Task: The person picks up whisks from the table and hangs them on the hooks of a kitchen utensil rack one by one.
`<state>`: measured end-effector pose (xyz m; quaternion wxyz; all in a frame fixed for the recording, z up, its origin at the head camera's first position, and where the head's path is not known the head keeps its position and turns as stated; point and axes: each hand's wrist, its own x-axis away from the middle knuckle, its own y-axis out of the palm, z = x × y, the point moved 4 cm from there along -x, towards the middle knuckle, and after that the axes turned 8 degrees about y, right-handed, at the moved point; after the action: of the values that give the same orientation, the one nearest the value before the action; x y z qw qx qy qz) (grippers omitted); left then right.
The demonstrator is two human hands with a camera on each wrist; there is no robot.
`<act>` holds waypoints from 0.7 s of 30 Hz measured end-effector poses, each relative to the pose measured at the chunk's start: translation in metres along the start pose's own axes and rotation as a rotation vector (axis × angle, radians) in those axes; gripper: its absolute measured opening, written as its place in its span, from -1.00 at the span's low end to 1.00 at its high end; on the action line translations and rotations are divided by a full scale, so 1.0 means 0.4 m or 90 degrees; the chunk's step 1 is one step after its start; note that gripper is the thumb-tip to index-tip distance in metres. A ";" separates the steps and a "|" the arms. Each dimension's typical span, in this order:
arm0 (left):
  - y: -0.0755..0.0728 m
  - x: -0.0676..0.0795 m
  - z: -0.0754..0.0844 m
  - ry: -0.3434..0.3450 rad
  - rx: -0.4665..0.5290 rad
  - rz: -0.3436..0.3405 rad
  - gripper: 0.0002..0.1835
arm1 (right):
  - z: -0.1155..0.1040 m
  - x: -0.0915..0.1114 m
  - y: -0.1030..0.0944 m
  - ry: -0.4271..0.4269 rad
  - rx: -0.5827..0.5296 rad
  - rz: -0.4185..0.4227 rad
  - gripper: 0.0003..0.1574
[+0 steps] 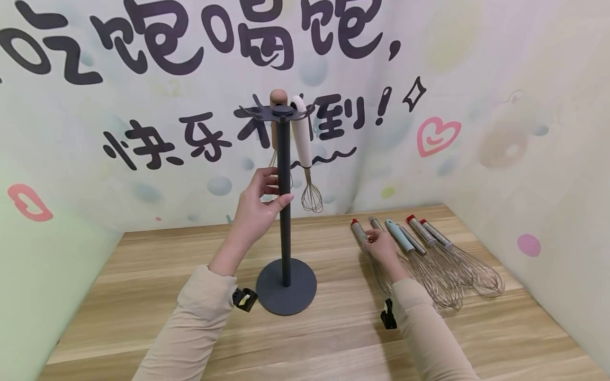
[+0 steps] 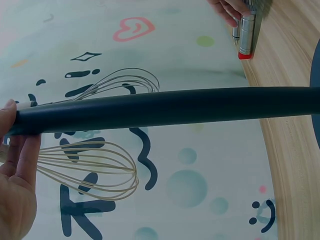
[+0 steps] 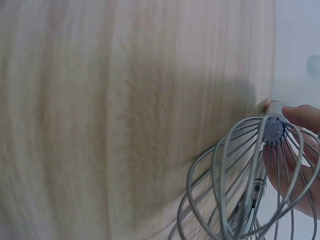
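Note:
A dark grey utensil stand (image 1: pixel 284 233) rises from a round base. My left hand (image 1: pixel 254 209) grips its pole, thumb in front and fingers behind. From the top rack hang a white-handled whisk (image 1: pixel 301 137) and a wooden-handled whisk (image 1: pixel 278 99), the latter partly behind the pole; its wire loops show beside my fingers in the left wrist view. On the right, my right hand (image 1: pixel 383 247) pinches the handle of a red-tipped steel whisk (image 1: pixel 358 232), the leftmost of a row. In the right wrist view this whisk's wires (image 3: pixel 225 165) spread near the camera over the wood.
Several more whisks lie side by side on the table's right, among them a blue-handled whisk (image 1: pixel 399 235) and a red-tipped whisk (image 1: pixel 419 228). A printed backdrop (image 1: pixel 157 201) stands directly behind the wooden table (image 1: pixel 157 296); a side panel (image 1: pixel 548 185) borders the right edge.

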<state>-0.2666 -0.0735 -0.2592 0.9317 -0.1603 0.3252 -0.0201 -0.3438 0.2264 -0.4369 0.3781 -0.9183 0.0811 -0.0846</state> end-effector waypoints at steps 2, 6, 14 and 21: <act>0.000 0.000 -0.002 -0.002 -0.001 -0.001 -0.48 | -0.001 0.000 0.001 -0.004 -0.007 -0.005 -0.47; -0.001 -0.001 -0.004 -0.003 0.000 -0.005 -0.48 | -0.003 0.000 0.004 -0.009 -0.004 -0.002 -0.48; 0.000 0.000 -0.004 -0.005 -0.001 -0.007 -0.47 | 0.002 -0.005 0.007 -0.016 0.011 -0.006 -0.49; 0.000 0.002 -0.004 -0.004 -0.001 -0.004 -0.47 | 0.009 -0.008 0.012 0.029 0.020 -0.034 -0.39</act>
<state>-0.2671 -0.0740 -0.2608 0.9324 -0.1622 0.3221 -0.0226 -0.3467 0.2262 -0.4432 0.3878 -0.9121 0.0638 -0.1169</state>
